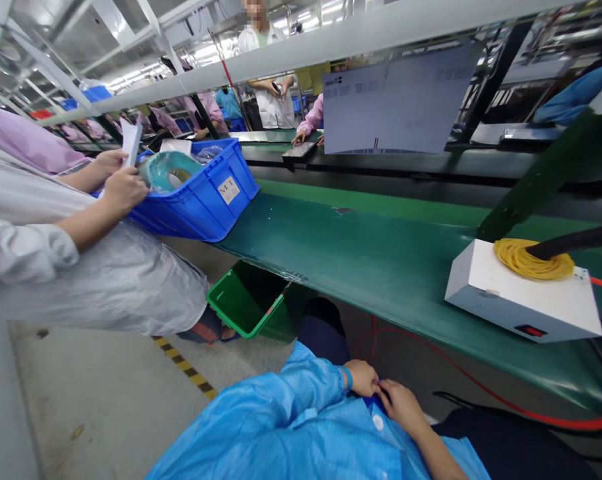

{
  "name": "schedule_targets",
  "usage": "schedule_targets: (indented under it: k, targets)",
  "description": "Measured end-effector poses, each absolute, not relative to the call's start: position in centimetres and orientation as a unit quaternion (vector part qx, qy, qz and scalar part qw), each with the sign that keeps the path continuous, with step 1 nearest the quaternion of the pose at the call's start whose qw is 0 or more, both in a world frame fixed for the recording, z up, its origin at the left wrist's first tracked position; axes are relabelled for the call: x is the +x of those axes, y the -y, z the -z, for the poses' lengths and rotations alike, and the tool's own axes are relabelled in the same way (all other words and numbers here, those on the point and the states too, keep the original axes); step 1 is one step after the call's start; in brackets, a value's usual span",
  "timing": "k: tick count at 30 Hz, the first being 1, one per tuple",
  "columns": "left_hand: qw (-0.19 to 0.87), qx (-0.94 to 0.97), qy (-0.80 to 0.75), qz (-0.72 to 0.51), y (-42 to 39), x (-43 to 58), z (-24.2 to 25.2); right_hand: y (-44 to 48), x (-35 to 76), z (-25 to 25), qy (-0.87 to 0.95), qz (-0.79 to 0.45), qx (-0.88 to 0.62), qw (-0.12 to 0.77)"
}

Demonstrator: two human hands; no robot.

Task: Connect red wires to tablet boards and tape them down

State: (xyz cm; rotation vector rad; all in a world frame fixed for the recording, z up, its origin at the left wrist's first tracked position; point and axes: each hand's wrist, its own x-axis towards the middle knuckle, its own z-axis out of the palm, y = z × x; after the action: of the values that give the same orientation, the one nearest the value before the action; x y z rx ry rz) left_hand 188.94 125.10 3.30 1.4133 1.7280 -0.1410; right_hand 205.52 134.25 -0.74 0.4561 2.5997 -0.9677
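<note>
My two hands meet in my lap, over my blue smock, below the edge of the green conveyor belt (381,260). My left hand (363,377) is curled, fingertips pinched together against the right. My right hand (401,403) is also closed, its fingers bent toward the left hand. Between them shows a small dark blue bit (377,401) that I cannot name. Nearest on the belt is a white box (521,297) with a yellow coil (531,260) on top.
A co-worker in a white smock stands at left, holding papers over a blue bin (201,197) with a teal roll inside. A green bin (243,300) sits on the floor under the belt. A red cable (481,387) runs below. Other people work behind.
</note>
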Motion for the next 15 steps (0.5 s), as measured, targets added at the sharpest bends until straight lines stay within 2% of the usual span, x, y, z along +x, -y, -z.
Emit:
schedule_targets:
  k: [15]
  targets:
    - [0.435, 0.565, -0.7, 0.043, -125.0, 188.86, -3.56, -134.32, 205.54, 0.86, -0.91, 0.342, 0.168, 0.166]
